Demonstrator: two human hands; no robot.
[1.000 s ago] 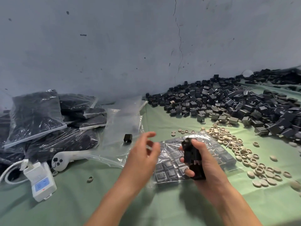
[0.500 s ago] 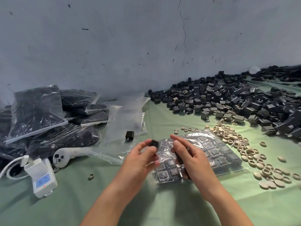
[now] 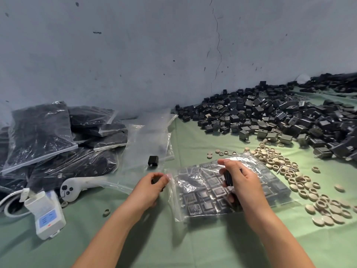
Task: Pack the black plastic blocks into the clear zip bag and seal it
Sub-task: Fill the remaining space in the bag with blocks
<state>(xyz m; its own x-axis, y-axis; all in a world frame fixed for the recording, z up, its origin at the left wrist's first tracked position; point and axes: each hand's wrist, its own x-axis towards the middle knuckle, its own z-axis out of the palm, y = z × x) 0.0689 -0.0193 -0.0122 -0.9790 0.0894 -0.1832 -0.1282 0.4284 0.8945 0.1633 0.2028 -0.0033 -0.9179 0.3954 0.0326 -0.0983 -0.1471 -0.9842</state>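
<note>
A clear zip bag (image 3: 270, 182) lies flat on the green cloth, holding rows of black plastic blocks. Its open mouth faces left. My left hand (image 3: 148, 188) is at that mouth, fingers closed on one black block (image 3: 155, 180) and touching the bag's edge. My right hand (image 3: 241, 182) rests over the bag and grips a short stack of black blocks (image 3: 228, 177). A single loose block (image 3: 153, 161) sits on an empty clear bag behind my left hand. A big heap of black blocks (image 3: 270, 117) lies at the back right.
Filled sealed bags (image 3: 58, 136) are piled at the left by the wall. A white controller (image 3: 77, 185) and a white device with a blue screen (image 3: 46, 215) lie front left. Beige rings and discs (image 3: 301, 182) are scattered right of the bag.
My left hand took one block from the right hand's stack and moved it left to the bag's mouth. My right hand came down onto the bag with the remaining stack.
</note>
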